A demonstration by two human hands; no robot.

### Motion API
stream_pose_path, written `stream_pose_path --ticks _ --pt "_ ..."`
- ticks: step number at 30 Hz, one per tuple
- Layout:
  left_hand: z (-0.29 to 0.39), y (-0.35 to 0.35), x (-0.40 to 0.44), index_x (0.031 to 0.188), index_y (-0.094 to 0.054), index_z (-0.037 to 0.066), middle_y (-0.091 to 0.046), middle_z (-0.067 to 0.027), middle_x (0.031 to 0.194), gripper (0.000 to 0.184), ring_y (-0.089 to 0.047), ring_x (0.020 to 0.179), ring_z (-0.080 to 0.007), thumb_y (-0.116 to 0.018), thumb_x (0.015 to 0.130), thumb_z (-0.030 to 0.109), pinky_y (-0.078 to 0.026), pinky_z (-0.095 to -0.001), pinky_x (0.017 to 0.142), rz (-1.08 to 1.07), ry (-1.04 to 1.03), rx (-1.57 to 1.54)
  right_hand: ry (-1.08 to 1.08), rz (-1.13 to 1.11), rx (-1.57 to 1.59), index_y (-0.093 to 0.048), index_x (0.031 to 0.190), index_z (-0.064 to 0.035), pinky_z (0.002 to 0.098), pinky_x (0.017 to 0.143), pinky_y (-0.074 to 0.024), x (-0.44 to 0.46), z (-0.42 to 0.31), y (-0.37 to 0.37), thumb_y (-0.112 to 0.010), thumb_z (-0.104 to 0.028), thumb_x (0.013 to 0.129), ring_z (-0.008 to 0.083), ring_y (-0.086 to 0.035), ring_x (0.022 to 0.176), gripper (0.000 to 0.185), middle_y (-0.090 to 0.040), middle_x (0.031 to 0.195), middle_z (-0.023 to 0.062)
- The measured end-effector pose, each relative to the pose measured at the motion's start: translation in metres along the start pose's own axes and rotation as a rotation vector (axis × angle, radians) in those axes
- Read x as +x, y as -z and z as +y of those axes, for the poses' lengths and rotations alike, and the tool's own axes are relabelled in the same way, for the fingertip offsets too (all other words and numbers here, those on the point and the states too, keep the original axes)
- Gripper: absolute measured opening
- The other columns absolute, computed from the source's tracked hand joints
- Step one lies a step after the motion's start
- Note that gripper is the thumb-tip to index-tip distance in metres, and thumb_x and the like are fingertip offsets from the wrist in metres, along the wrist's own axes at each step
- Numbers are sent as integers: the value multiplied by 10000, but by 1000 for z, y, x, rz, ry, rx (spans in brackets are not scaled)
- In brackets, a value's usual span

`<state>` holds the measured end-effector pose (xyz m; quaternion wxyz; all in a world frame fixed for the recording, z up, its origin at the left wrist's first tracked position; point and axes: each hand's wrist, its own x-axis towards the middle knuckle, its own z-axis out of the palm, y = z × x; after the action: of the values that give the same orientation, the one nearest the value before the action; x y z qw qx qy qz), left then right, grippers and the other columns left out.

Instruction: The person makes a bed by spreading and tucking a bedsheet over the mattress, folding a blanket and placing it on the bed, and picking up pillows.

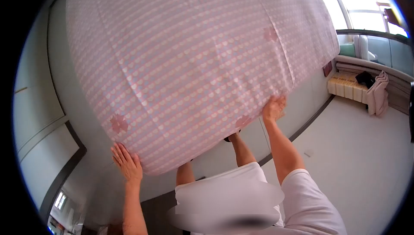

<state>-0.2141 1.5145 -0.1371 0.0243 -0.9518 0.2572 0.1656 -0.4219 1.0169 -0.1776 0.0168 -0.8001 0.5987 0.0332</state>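
A pink sheet [185,71] with rows of small hearts and a few flower shapes covers a large bed-like surface in front of me, with crease lines across it. At its near left corner lies my left hand [126,161], fingers stretched out against the edge of the cloth. My right hand [274,108] touches the near edge farther right, its fingers partly spread and blurred. Neither hand visibly grips the fabric.
A beige radiator [348,87] stands at the right, with a black item and a pink cloth [378,93] on it. Above it are windows [366,10]. White cabinets [39,105] line the left. My legs stand close to the sheet's near edge.
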Motion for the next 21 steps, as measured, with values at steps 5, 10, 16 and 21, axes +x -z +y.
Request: stream_pose_path --ticks 5,10,16,21 --pt "142 7 15 1383 -161 -8 -102 -213 1449 835 -75 1330 -412 -489 816 511 -64 -567 1039 150 -168 -143 257 208 389 -247 1370 -30 564 1036 -10 36 -33 -5 -372 -337 903 263 -108 1358 574 -175 1460 112" --pt "328 49 106 1401 -64 38 -36 -201 1459 1110 -7 1330 -429 -735 630 470 -74 -629 1005 -142 -257 -280 1138 -211 500 -324 1349 -215 529 1062 -28 43 -110 28 -505 -311 842 207 -169 1346 547 -231 1445 32" --pt "443 67 168 1402 111 175 160 -225 1434 1402 103 1261 -553 -852 420 445 -155 -687 944 -364 72 -64 515 -48 183 -310 1364 -223 527 1054 -41 182 40 36 -477 -351 830 224 -92 1359 574 -217 1447 21" --pt "448 48 174 1393 143 147 186 -264 1411 1447 105 1242 -579 -858 395 454 -158 -684 945 -348 107 35 -234 -173 157 -224 1399 -170 554 1043 -46 256 200 35 -381 -454 884 255 -89 1360 609 -162 1469 44"
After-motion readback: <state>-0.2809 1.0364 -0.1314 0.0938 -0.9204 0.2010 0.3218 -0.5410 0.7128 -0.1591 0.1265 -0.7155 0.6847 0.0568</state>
